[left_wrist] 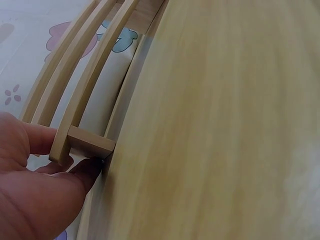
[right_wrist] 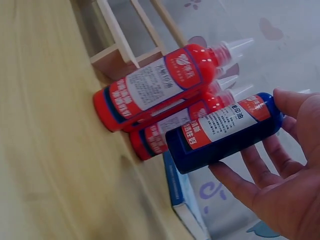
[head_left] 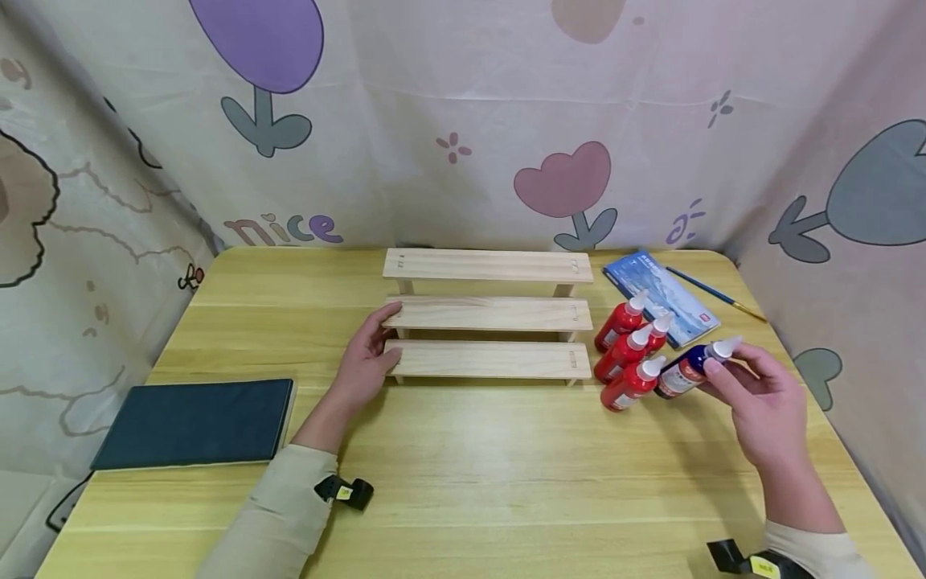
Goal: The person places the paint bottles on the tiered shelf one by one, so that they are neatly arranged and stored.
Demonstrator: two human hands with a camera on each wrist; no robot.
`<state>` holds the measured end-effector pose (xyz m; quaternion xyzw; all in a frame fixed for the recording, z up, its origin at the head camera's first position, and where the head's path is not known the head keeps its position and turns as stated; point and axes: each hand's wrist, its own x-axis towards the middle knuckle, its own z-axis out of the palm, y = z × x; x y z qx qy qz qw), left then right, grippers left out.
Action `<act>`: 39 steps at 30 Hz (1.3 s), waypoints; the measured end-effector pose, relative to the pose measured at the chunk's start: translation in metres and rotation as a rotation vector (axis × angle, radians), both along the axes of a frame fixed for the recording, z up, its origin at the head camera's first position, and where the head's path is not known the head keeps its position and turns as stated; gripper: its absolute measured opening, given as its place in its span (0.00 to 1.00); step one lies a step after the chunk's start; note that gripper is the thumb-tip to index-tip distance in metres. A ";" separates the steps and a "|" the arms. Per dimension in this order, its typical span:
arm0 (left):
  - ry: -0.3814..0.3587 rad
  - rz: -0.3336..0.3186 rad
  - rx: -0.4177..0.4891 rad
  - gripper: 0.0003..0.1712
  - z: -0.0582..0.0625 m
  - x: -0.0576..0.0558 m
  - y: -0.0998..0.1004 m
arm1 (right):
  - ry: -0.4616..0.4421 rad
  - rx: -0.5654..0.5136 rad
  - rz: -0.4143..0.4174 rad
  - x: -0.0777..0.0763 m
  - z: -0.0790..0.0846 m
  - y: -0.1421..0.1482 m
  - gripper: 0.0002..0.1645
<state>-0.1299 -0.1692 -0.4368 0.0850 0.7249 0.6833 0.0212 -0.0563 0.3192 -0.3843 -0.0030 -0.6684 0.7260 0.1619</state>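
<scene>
A three-step wooden rack [head_left: 488, 314] stands near the back middle of the table. My left hand [head_left: 362, 362] grips its left end, thumb at the lowest shelf and fingers by the middle one; the left wrist view shows the fingertips partly hidden behind the shelf end. On the right, my right hand [head_left: 767, 398] holds a dark blue squeeze bottle [right_wrist: 227, 132] with a clear pointed cap, pinched near its top. That bottle tilts, cap toward the hand. Close to its left stand several red squeeze bottles [head_left: 624, 388] of the same kind, beside the rack's right end.
A blue book [head_left: 661, 297] lies behind the bottles, with a blue-handled paintbrush [head_left: 712, 293] next to it. At the table's left lies a dark notebook [head_left: 195, 424]. A patterned curtain [head_left: 448, 96] hangs along the table's back edge.
</scene>
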 end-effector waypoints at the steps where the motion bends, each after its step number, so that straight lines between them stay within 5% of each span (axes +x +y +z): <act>1: 0.000 0.002 0.003 0.40 0.000 0.000 0.000 | 0.006 0.003 0.006 -0.001 0.002 0.001 0.21; 19: -0.012 0.008 -0.025 0.38 0.000 0.000 0.001 | 0.131 -0.121 0.015 -0.020 0.042 0.014 0.23; 30: -0.024 0.016 -0.033 0.38 0.001 0.001 0.001 | 0.121 -0.001 -0.004 -0.039 0.073 0.017 0.24; 39: -0.033 0.016 -0.042 0.38 0.001 0.001 0.001 | 0.144 -0.034 0.062 -0.049 0.094 0.008 0.24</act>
